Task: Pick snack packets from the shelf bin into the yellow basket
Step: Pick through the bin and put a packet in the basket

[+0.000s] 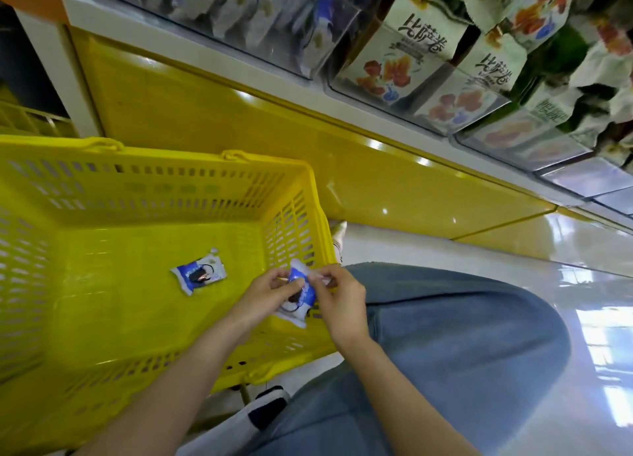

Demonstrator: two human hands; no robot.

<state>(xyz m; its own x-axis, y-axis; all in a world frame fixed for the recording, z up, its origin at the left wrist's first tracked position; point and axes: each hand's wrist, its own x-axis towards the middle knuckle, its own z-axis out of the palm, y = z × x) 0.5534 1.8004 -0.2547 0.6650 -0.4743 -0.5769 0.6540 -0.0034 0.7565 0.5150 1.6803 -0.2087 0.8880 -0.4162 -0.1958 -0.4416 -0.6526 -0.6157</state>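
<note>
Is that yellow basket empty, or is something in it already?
Not empty. One blue-and-white snack packet lies on the basket floor. A second packet is pinched between the left hand and right hand over its right side.

One blue-and-white snack packet (198, 275) lies flat on the yellow basket (154, 168) floor. A second packet (303, 296), near the basket's right wall, is pinched between left hand (270, 293) and right hand (340, 301).

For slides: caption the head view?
Left hand and right hand hold a blue packet over the yellow basket, where another packet lies.
</note>
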